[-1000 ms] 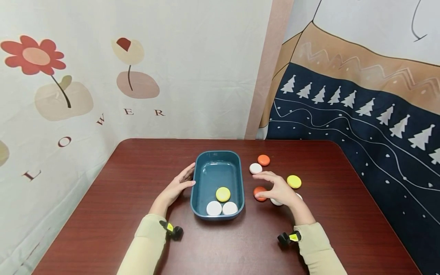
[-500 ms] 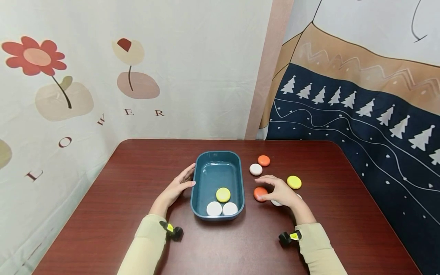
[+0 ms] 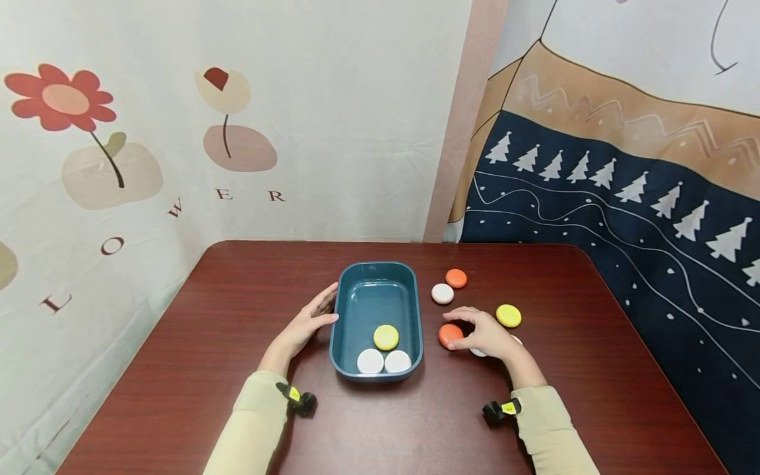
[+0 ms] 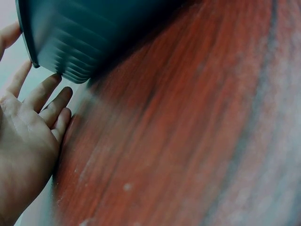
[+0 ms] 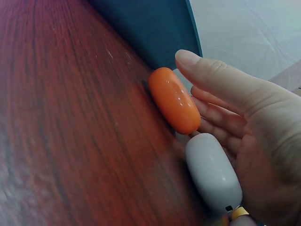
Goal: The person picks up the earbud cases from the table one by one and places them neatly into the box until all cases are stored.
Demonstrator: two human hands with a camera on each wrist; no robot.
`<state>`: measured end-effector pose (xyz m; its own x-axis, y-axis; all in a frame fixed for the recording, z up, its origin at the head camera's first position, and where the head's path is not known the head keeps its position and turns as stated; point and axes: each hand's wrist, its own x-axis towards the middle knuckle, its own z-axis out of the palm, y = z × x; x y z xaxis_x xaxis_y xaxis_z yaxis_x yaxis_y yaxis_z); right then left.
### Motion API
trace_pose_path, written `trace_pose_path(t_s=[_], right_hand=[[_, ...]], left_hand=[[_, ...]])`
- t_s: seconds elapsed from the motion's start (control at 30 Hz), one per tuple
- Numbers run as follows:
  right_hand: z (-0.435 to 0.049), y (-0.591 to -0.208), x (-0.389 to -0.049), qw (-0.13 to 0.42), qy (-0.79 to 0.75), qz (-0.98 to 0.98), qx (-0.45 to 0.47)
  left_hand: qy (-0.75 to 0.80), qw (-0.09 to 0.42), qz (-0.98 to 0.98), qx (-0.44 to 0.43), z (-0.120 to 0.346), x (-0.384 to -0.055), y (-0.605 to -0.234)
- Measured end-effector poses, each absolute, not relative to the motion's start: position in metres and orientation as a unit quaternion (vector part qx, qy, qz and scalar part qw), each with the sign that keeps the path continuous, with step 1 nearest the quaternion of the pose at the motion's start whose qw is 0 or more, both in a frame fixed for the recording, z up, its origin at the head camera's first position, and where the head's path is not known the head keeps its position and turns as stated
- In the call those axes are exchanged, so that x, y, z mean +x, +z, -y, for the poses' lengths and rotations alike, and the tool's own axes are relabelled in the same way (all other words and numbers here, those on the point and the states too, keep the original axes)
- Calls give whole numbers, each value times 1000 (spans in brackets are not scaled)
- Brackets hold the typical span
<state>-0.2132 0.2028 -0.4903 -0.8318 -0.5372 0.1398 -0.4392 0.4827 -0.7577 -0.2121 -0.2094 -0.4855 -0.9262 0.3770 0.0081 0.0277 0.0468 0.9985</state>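
My left hand point(image 3: 304, 326) rests its extended fingers and thumb against the left side of a teal rectangular baking dish point(image 3: 334, 343). In the left wrist view, the fingertips point(image 4: 55, 80) meet its ridged outer wall. Inside lie a yellow disc point(image 3: 386, 337) and two white discs point(image 3: 371, 361) near the front end. My right hand point(image 3: 485, 333) arches over a glossy orange disc point(image 3: 449, 335) on the table, its thumb at the near edge and forefinger beyond the far side. Under the palm is a white disc point(image 5: 214, 172), mostly hidden in the head view.
Behind the right hand lie another orange disc point(image 3: 456, 278) and a white disc point(image 3: 442, 293). A yellow disc point(image 3: 508, 315) sits to its right. The brown wooden table point(image 3: 249, 277) ends at a printed cloth backdrop point(image 3: 332, 119). Small cameras point(image 3: 305, 404) are strapped to both wrists.
My right hand has drawn slightly nearer me and lowered around the orange disc, its thumb and forefinger closer together. The left hand and the dish have stayed in place.
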Motion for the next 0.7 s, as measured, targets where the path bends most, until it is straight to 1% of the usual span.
trace_pose_path(t_s=[0.1, 0.17, 0.33, 0.4, 0.5, 0.7], right_hand=[[-203, -490, -212, 65, -419, -860, -283], [-200, -479, -207, 76, -421, -861, -276], [-199, -478, -205, 82, -420, -864, -265], [-203, -490, -210, 79, -418, -864, -268], [-204, -493, -211, 77, -416, -864, -272], [-204, -492, -211, 71, -405, -868, -279]], left_hand=[[671, 132, -715, 143, 207, -206, -474], [671, 131, -715, 145, 205, -203, -468], [675, 128, -712, 145, 206, -207, -475], [674, 129, -713, 144, 207, -208, -477], [672, 131, -715, 143, 206, -207, -474], [676, 126, -713, 140, 210, -213, -490]])
